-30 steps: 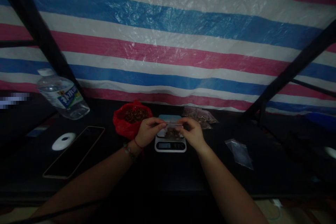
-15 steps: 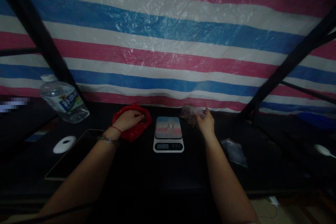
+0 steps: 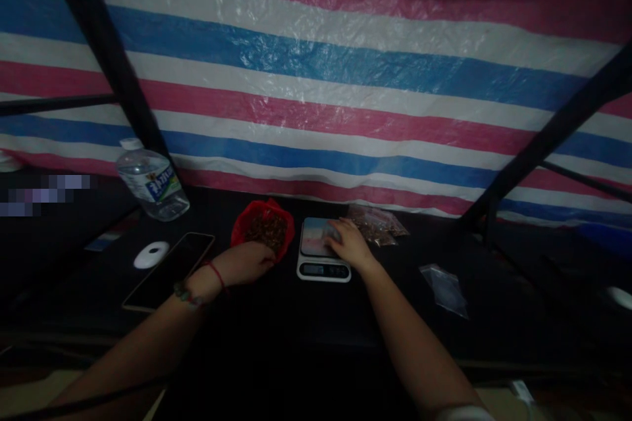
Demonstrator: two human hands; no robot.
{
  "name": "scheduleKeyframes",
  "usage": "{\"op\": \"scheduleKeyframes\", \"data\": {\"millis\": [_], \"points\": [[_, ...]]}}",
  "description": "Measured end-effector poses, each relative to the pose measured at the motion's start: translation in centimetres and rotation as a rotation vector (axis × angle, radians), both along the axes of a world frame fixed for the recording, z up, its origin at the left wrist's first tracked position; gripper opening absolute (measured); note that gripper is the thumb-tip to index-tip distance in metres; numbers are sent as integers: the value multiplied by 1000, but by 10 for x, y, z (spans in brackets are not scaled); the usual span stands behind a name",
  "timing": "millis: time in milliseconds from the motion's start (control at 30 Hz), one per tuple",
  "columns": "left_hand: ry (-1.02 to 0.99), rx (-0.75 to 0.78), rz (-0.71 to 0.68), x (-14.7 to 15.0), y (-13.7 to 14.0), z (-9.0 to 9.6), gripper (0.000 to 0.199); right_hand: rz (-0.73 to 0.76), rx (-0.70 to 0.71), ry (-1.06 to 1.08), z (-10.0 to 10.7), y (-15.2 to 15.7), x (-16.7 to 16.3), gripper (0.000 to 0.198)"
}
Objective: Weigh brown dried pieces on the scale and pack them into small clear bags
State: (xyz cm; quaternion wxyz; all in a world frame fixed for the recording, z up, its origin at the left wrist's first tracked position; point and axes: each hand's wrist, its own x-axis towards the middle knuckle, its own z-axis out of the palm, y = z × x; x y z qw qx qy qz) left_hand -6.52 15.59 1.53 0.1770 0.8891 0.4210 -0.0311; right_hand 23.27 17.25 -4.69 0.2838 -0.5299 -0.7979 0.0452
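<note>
A red plastic bag (image 3: 240, 231) stands open, with small brown pieces (image 3: 266, 229) inside. At its near rim is my left hand (image 3: 249, 261), fingers curled together; whatever they pinch is hidden. To the right lies a white digital scale (image 3: 323, 272) with a shiny plate. Over that plate reaches my right hand (image 3: 351, 245), thumb and fingers around a small clear plastic thing (image 3: 330, 233). Just beyond this hand, clear zip bags (image 3: 378, 227) filled with brown pieces lie on the black table.
On the left are a large clear bottle (image 3: 155, 187), a tablet or phone with a dark screen (image 3: 170, 271) and a white oval object (image 3: 151, 254). Flat clear zip bags (image 3: 446, 291) lie at right. A striped sheet (image 3: 316, 105) hangs behind, between dark frame bars (image 3: 538, 138).
My left hand has drawn back from inside the red bag to its near rim, uncovering the brown pieces. My right hand has left the filled zip bags and moved left onto the scale.
</note>
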Motion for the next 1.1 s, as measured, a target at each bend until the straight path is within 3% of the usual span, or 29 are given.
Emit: {"op": "scheduleKeyframes", "data": {"millis": [100,267,433,567,800,900,1000,1100], "points": [[-118,0,25,-10,-11,2,30,-16,30,41,2,0,-1,41],[-195,170,256,-21,0,-7,33,99,60,221,23,-9,-29,47],[-114,162,299,-15,19,-17,44,249,16,304,43,-30,-80,47],[-130,189,300,-14,8,-24,42,302,-39,365,38,-64,-96,42],[-277,354,261,-22,-37,-38,38,171,-101,394,-2,-128,-62,46],[-251,380,244,-23,-53,-35,36,35,-95,443,-17,-145,-38,45],[-208,376,231,-21,-69,-31,38,-133,-67,582,-28,-156,-12,41],[-244,432,246,-11,-88,-29,41,-209,-86,853,-32,-162,8,42]]}}
